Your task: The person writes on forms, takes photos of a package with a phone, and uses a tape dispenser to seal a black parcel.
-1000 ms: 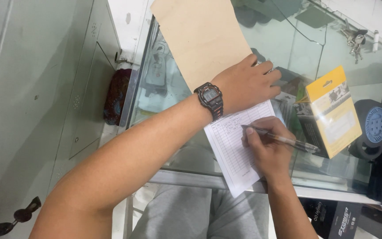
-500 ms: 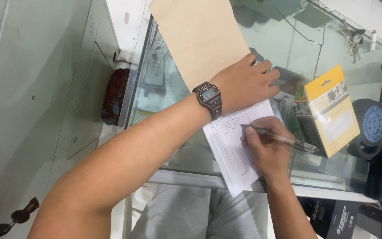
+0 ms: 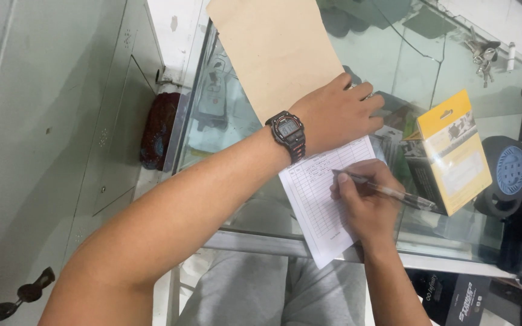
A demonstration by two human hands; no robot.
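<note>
A white ruled form [image 3: 316, 205] lies on a glass counter [image 3: 388, 66], its near corner over the metal edge. My right hand [image 3: 364, 202] grips a clear-barrelled pen [image 3: 394, 193] with the tip down on the form's upper rows. My left hand [image 3: 339, 111], with a black digital watch [image 3: 288, 134] on the wrist, rests flat across the top of the form and the lower edge of a large tan envelope [image 3: 273, 51].
A yellow and grey product box [image 3: 451, 154] stands just right of the pen. Round black and blue devices [image 3: 509, 172] sit at the far right. Keys [image 3: 481, 54] lie at the back. A dark red pouch [image 3: 157, 130] rests beside the counter's left edge.
</note>
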